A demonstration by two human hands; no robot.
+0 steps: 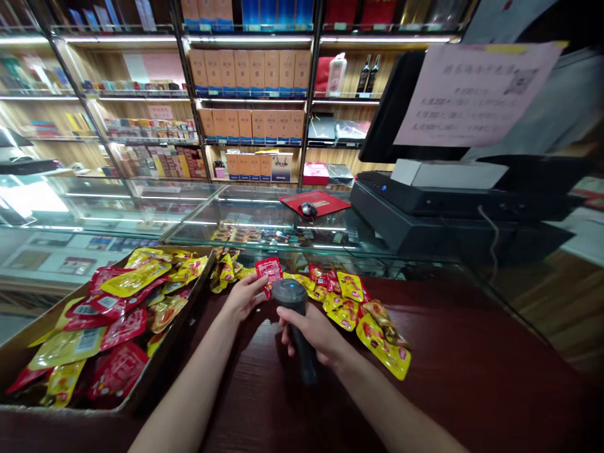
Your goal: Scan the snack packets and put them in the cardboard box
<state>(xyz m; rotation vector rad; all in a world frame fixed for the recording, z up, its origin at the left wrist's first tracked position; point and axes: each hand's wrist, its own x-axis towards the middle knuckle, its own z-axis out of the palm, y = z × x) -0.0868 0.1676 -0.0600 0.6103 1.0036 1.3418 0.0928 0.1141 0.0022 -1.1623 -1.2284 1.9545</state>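
My left hand (246, 297) pinches a small red snack packet (268, 270) by its left edge and holds it upright above the dark red-brown counter. Wrapped around the handle of a black barcode scanner (290, 293) is my right hand (309, 333). The scanner's head, with a small blue light on top, is just in front of the red packet and hides its lower right corner. Yellow and red snack packets (342, 309) lie in a curved row beyond and to the right of my hands. On the left, a cardboard box (201, 277) holds many more red and yellow packets (125, 308).
Behind the counter (453, 352) runs a glass display case (245, 207) with a red mouse pad (325, 202) and a mouse (308, 209) on it. At right stands a cash-register screen with a paper notice (476, 94) over a black base (425, 214). Lit shelves hold boxed goods (250, 72).
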